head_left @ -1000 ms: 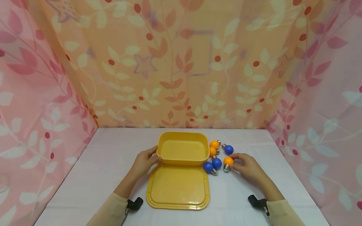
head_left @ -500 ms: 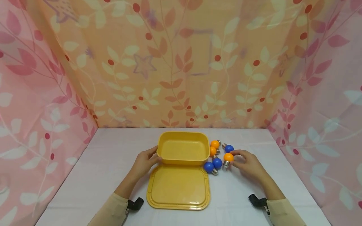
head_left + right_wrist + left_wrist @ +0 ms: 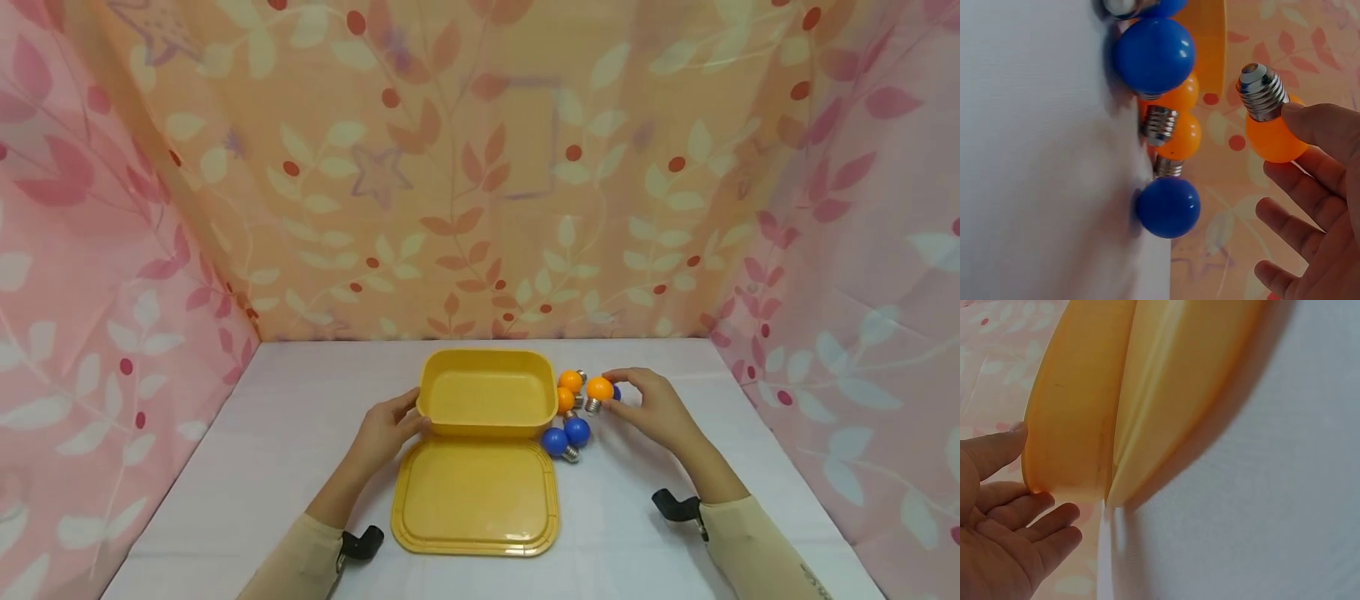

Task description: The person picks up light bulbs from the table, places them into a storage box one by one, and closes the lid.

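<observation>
My right hand (image 3: 649, 408) pinches an orange light bulb (image 3: 599, 388) between thumb and fingers, raised off the table. In the right wrist view, the bulb's silver screw base (image 3: 1263, 92) points away from the palm, and the other fingers are spread. Behind the held bulb a blue bulb (image 3: 617, 395) is mostly hidden in the head view. My left hand (image 3: 384, 429) holds the left front corner of a bare yellow plastic box (image 3: 486, 432); its thumb (image 3: 997, 450) lies at the rim and the fingers at the end wall.
Two orange bulbs (image 3: 570, 382) lie against the box's right side. Two blue bulbs (image 3: 554, 442) sit by its front right corner. A yellow lid (image 3: 476, 500) lies flat in front of the box, on a white-covered table (image 3: 240, 467). Patterned cloth (image 3: 480, 250) encloses the back and sides.
My right hand has lifted the orange bulb and carried it away from me and slightly left, now overlapping the farther blue bulb. The left hand stays on the box.
</observation>
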Tool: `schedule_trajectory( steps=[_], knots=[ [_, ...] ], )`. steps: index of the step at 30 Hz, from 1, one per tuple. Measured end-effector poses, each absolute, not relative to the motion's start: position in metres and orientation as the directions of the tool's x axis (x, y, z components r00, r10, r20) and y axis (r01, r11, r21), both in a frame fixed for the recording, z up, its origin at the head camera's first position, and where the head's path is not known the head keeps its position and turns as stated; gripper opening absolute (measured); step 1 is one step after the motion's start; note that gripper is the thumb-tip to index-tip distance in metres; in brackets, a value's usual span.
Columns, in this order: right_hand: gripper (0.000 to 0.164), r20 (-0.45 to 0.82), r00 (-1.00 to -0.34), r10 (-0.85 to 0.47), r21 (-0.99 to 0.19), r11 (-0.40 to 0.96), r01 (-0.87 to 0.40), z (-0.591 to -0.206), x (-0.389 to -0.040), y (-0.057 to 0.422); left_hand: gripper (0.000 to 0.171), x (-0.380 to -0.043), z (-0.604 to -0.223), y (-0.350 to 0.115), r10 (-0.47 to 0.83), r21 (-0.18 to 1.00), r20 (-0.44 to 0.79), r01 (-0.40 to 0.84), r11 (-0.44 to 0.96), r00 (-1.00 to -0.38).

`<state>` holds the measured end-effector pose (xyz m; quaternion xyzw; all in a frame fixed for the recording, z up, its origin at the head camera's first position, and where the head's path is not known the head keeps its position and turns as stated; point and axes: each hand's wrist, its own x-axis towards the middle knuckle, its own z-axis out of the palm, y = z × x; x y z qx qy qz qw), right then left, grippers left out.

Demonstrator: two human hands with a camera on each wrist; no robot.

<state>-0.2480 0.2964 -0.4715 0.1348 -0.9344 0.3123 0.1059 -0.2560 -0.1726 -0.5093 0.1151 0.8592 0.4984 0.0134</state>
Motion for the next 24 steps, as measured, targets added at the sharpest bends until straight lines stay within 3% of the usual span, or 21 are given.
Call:
schedule_trajectory(
  steps=[7, 24],
  knots=[
    [0.044, 0.266, -0.940, -0.212, -0.554, 0.765, -0.330, -0.443, -0.265, 0.282, 0.065, -0.258, -0.506, -0.171, 0.237, 0.859, 0.117, 0.218, 0.463, -0.964],
    [0.043, 0.171, -0.914, -0.368, -0.594, 0.702, -0.393, -0.394, -0.315, 0.225, 0.068, -0.252, -0.506, -0.173, 0.213, 0.874, 0.070, 0.162, 0.457, -0.975]
  ],
)
